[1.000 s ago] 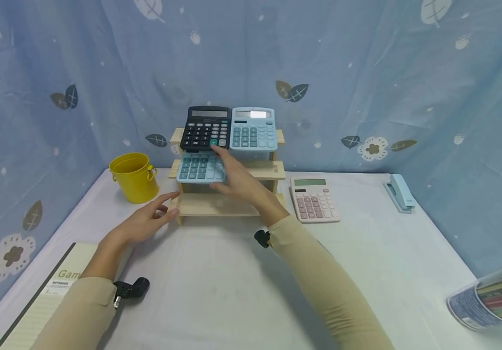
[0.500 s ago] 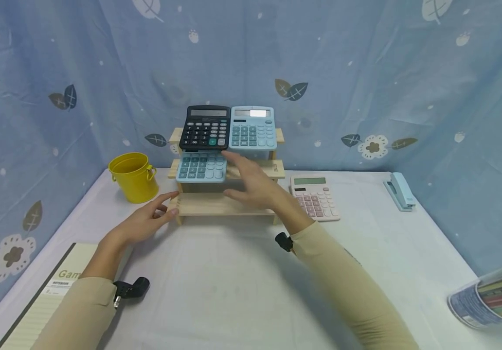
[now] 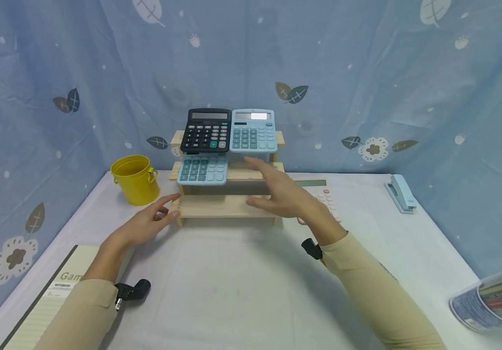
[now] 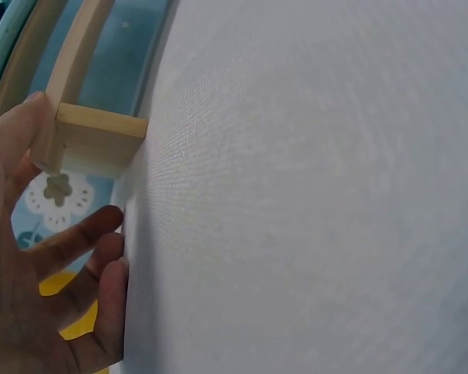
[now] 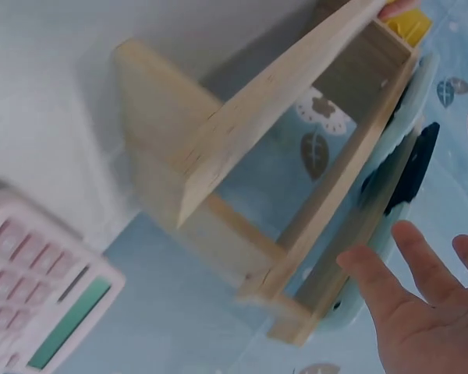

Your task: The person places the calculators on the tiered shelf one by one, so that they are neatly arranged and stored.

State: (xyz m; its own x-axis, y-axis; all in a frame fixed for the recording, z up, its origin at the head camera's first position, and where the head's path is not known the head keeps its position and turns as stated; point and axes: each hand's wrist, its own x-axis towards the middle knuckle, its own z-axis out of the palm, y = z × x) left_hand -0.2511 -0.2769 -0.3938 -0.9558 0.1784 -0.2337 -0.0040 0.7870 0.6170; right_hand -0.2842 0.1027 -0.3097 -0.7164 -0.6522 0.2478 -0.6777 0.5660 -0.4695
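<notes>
At the back of the table stands a three-step wooden display rack (image 3: 216, 206). My left hand (image 3: 143, 223) holds the left end of its lowest step, thumb at the front, with the other fingers loosely bent in the left wrist view. My right hand (image 3: 283, 193) holds nothing and hovers with spread fingers by the rack's right side, partly covering a pink calculator (image 5: 39, 288) on the table. A black calculator (image 3: 206, 130) and a light blue calculator (image 3: 253, 130) lean side by side on the top step. Another light blue calculator (image 3: 203, 170) sits on the middle step's left half.
Left of the rack stands a yellow bucket (image 3: 136, 181). A notebook (image 3: 54, 296) lies beneath my left forearm. To the far right are a light blue stapler (image 3: 401, 193) and a pot of pencils (image 3: 483, 304). A patterned blue curtain (image 3: 343, 73) hangs behind.
My right hand has come away from the light blue calculator on the middle step and moved right, in front of the pink calculator. My left hand has stayed at the rack.
</notes>
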